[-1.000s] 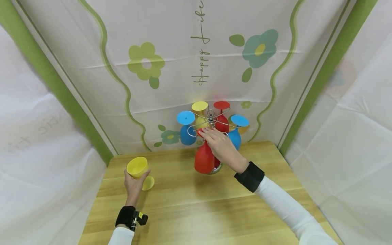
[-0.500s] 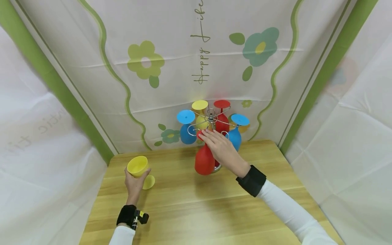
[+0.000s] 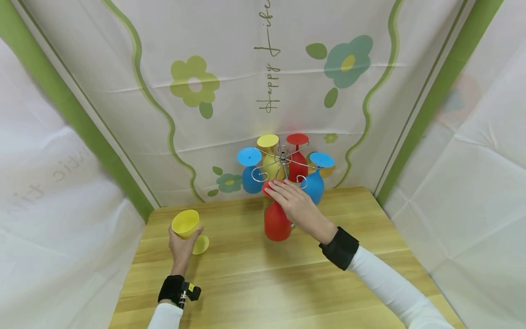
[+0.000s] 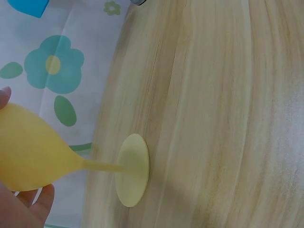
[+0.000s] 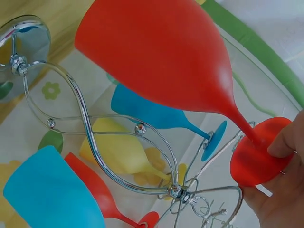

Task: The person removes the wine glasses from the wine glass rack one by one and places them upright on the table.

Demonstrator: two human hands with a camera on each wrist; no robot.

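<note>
My left hand [image 3: 181,250] grips the bowl of an upright yellow goblet [image 3: 186,224], its thumb and fingers on opposite sides. The round foot of that goblet [image 4: 133,171] is at the tabletop in the left wrist view. My right hand [image 3: 302,208] pinches the foot of a red goblet [image 3: 277,224], which points mouth-down at the front of a metal goblet rack [image 3: 283,157]. In the right wrist view the thumb lies on the red goblet's foot [image 5: 259,152], with fingers on the other side and the rack's wire loops just beside it.
A blue goblet [image 3: 251,180], a yellow goblet [image 3: 268,140], a second red goblet [image 3: 297,139] and another blue goblet [image 3: 314,185] hang upside down around the rack. A wooden table [image 3: 255,292] lies beneath, with patterned fabric walls [image 3: 238,41] behind and on both sides.
My right hand has drawn the red goblet slightly down and toward me, away from the rack's front loops. The left hand keeps its grip on the yellow goblet.
</note>
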